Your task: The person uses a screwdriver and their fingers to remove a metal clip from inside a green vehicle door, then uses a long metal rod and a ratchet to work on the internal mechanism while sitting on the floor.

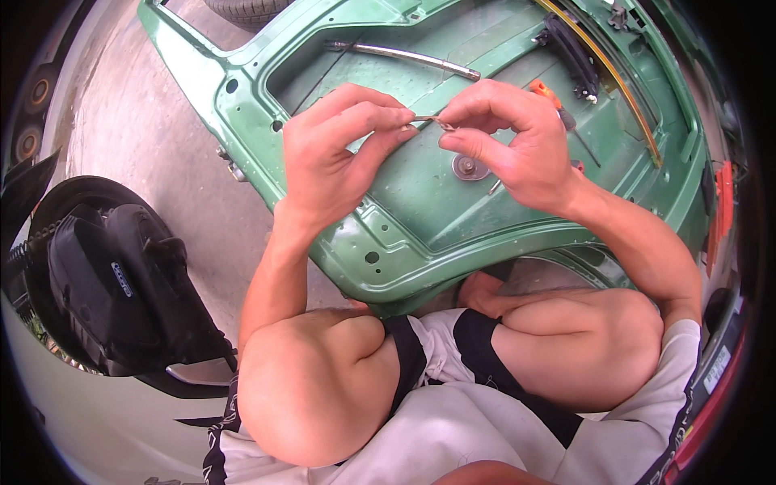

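Note:
My left hand (335, 145) and my right hand (521, 141) are raised over a green car door panel (388, 242) lying in front of me. Between them is a small, thin metal piece (426, 119), pinched at its left end by my left fingertips. At its other end my right thumb and forefinger close on it; its exact kind is too small to make out. Below the hands, a round metal disc with a bolt (469, 166) rests on the panel. A shiny metal tube (404, 56) lies beyond them. An orange-handled tool (546, 93) is partly hidden behind my right hand.
A black part (570, 61) and a long yellow strip (606, 73) lie on the panel's far right. A tyre (246, 11) sits beyond it on the concrete floor (194, 137). Black plastic housing (113, 275) stands at my left, an orange-red object (721, 202) at far right.

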Demonstrator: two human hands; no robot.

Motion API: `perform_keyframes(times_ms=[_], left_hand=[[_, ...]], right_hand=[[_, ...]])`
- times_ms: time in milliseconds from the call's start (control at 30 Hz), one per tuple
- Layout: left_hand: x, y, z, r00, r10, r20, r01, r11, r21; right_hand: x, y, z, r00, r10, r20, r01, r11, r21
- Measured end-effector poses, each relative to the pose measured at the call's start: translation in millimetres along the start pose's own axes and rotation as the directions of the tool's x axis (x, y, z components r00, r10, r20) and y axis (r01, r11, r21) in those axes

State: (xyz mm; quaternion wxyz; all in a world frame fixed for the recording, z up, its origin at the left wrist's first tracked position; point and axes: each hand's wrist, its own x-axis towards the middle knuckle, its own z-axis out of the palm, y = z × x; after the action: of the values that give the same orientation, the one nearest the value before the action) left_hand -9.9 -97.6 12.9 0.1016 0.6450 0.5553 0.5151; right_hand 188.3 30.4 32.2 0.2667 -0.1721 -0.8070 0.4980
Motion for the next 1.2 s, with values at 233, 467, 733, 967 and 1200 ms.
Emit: perform_keyframes(times_ms=[233,467,733,967,1200], left_hand=[[-6,2,16,0.996,-0.045,0.071,0.051,0.995,-0.080],[-12,22,32,0.796,-0.508,0.329,0.596,0.564,-0.571],[-13,26,48,0.760,-0.529,0.377,0.614,0.395,-0.683],[-15,21,50,0.744,-0.595,0.304,0.630,0.475,-0.614],[-15,16,54,0.675,-0.654,0.342,0.707,0.438,-0.556]], right_hand=[[-12,8,-10,0.996,-0.088,0.016,0.089,0.996,-0.029],[-23,6,-18,0.906,0.390,0.165,-0.423,0.813,0.400],[-28,18,-28,0.780,0.541,0.313,-0.618,0.590,0.520],[-24,22,-25,0.703,0.576,0.418,-0.703,0.473,0.531],[-26,37,-22,0.801,0.545,0.249,-0.589,0.638,0.496]])
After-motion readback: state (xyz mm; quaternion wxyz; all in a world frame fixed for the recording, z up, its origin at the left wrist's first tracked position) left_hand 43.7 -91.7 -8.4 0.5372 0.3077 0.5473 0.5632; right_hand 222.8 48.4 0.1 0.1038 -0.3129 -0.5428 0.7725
